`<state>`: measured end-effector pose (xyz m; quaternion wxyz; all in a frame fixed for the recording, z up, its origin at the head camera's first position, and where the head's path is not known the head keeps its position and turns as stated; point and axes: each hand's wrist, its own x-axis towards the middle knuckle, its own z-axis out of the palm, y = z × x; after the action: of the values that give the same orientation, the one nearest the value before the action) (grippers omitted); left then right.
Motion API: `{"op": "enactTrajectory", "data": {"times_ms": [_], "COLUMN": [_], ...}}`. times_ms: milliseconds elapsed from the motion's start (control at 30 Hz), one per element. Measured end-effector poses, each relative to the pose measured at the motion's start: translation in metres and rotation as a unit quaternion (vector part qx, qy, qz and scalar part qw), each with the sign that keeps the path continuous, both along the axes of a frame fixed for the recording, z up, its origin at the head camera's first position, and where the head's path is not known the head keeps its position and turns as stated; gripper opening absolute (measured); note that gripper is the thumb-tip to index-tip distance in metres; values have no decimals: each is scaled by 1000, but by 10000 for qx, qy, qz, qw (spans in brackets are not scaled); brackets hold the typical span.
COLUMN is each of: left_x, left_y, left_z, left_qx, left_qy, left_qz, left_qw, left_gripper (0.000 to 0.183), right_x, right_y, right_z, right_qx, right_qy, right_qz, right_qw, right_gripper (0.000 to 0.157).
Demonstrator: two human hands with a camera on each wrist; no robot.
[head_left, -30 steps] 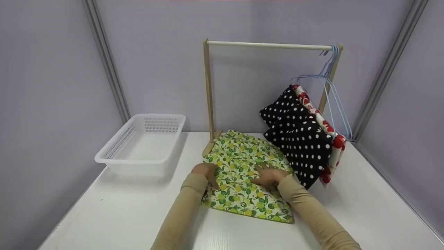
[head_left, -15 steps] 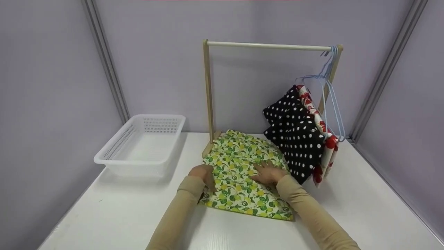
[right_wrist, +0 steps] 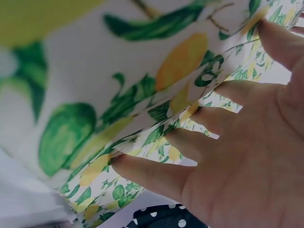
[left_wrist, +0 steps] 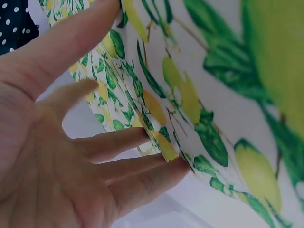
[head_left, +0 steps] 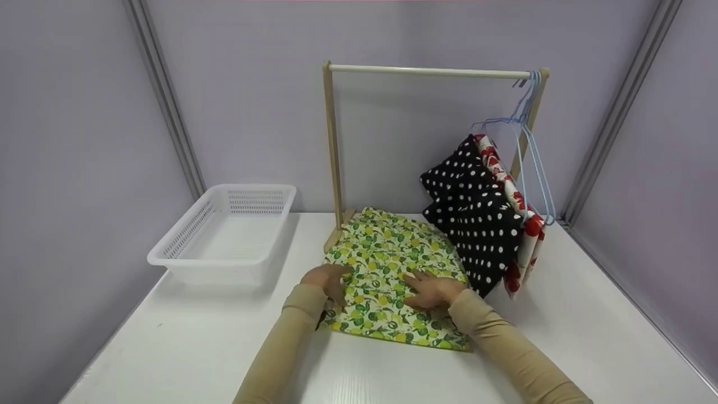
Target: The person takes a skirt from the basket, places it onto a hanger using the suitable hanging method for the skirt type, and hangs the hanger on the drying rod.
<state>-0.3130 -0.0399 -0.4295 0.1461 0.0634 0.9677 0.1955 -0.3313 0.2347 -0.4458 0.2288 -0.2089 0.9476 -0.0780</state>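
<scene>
A lemon-print cloth [head_left: 387, 247], white with yellow and green, lies spread on the white table in the head view. My left hand [head_left: 328, 280] is at its left edge, fingers extended. In the left wrist view the fingertips [left_wrist: 178, 164] meet the fabric, with the palm turned toward the camera. On the cloth's right part rests my right hand [head_left: 432, 289], its fingers spread. The right wrist view shows those fingertips [right_wrist: 121, 164] against the printed fabric, with no finger curled round it.
Behind stands a clothes rack [head_left: 429, 71] with light blue hangers [head_left: 535, 163] at its right end. A black polka-dot cloth [head_left: 477, 219] and a red-flowered white cloth [head_left: 527, 247] hang there, beside the lemon cloth. A white plastic basket [head_left: 221, 262] stands left.
The hangers and hanging cloths have swung slightly left. The lemon cloth's front edge has shifted a little away from me. Both hands have stayed on the cloth with small shifts.
</scene>
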Motion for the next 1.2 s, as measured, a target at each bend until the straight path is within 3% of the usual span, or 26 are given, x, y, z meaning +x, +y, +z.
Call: {"op": "enactTrajectory", "data": {"times_ms": [267, 500, 700, 833, 1000, 1200], "left_x": [-1, 3, 4, 6, 9, 12], "left_y": [5, 19, 31, 33, 33, 37], "left_z": [-3, -2, -6, -8, -7, -6], "left_qx": [38, -71, 29, 37, -108, -239], "left_qy": [7, -74, -343, -498, -468, -280], "left_qz": [-476, -240, -242, -305, -268, -294], "left_qw": [9989, 9997, 9991, 9983, 9985, 9989], "left_gripper": [66, 55, 79, 80, 78, 77], "right_x": [-6, -6, -5, -3, 0, 2], "right_y": [1, 2, 6, 9, 13, 22], "right_z": [-1, -4, -2, -3, -4, 0], "right_qx": [106, 11, -90, -236, -384, -731], "right_qy": [37, 54, 149, 295, 419, 255], "right_qz": [24, -26, 20, 70, 268, 356], "right_qw": [9999, 10000, 9998, 9993, 9980, 9964], "right_gripper": [73, 74, 73, 73, 74, 70]}}
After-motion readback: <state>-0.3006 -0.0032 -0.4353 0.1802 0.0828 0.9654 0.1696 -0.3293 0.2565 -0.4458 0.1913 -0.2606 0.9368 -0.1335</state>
